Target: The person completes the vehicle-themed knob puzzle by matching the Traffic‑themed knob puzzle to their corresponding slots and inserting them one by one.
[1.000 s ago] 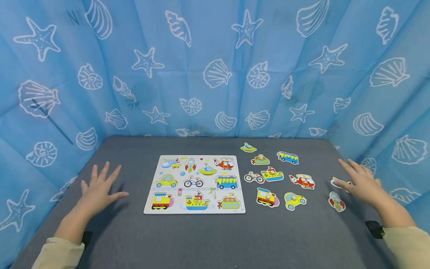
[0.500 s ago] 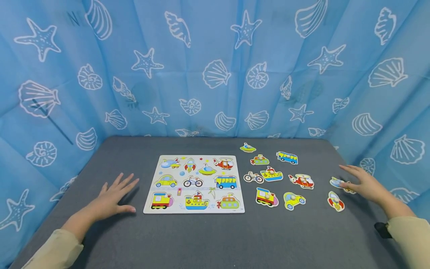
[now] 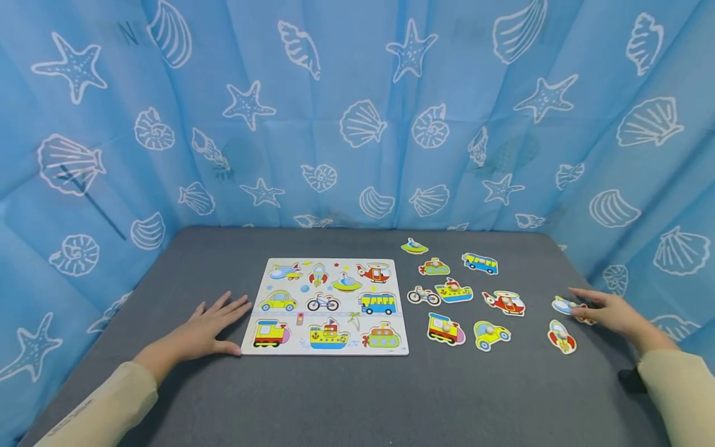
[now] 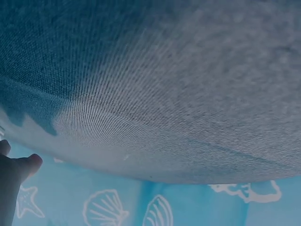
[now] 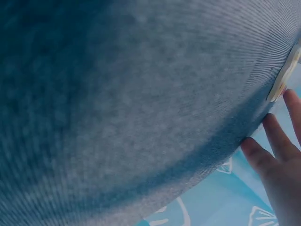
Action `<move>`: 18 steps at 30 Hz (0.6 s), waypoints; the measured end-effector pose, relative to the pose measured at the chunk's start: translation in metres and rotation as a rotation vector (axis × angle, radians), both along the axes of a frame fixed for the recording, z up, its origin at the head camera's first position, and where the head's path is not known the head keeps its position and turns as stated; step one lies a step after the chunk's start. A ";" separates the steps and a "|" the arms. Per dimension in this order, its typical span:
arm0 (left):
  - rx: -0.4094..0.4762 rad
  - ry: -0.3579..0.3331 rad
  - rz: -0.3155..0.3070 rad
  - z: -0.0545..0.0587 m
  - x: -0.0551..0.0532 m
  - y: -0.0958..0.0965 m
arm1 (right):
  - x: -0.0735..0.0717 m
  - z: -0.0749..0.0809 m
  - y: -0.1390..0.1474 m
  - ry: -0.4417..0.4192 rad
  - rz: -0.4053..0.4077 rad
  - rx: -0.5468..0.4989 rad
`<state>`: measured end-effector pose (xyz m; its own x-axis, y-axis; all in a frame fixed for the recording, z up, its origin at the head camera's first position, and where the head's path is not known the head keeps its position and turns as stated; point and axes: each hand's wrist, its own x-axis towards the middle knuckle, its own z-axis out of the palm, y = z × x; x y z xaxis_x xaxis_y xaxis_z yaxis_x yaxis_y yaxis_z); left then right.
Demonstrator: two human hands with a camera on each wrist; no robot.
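The puzzle board [image 3: 325, 307], printed with vehicle pictures, lies flat on the table. My left hand [image 3: 203, 332] is spread at its left edge, thumb at the near corner and fingertips by the upper edge. On the far right, my right hand [image 3: 620, 320] has thumb and fingers closed in on an airplane puzzle piece [image 3: 563, 305], covering part of its tail. In the right wrist view, the edge of a puzzle piece [image 5: 283, 75] lies right at the fingertips; the thumb is out of sight. A rocket piece [image 3: 561, 337] lies just below.
Several knobbed pieces lie right of the board, among them a train [image 3: 445, 329], a car [image 3: 491, 335], a helicopter [image 3: 505, 303], a ship [image 3: 454, 290], a bicycle [image 3: 423, 296] and a bus [image 3: 480, 263]. A blue seashell curtain [image 3: 357, 167] borders the grey table [image 3: 357, 400].
My left hand has moved right and down to the board's left edge. The right hand has lowered to the airplane piece, its spread fingers drawing together.
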<state>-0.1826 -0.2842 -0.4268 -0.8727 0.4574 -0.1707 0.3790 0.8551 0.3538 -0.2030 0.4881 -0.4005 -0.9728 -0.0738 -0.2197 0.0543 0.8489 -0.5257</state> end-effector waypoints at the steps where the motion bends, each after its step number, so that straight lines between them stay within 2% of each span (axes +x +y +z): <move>1: -0.002 -0.006 0.002 0.000 -0.001 0.001 | -0.001 0.000 0.000 -0.003 -0.007 -0.007; 9: -0.016 -0.050 0.006 0.005 -0.004 0.005 | -0.005 -0.005 0.005 0.020 0.006 -0.039; 18: -0.012 -0.051 -0.031 0.009 -0.012 0.013 | -0.005 -0.002 0.007 -0.025 0.013 -0.076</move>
<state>-0.1951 -0.2713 -0.4183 -0.8482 0.4818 -0.2203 0.3869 0.8474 0.3637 -0.2082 0.4954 -0.4025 -0.9659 -0.1040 -0.2370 0.0573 0.8071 -0.5876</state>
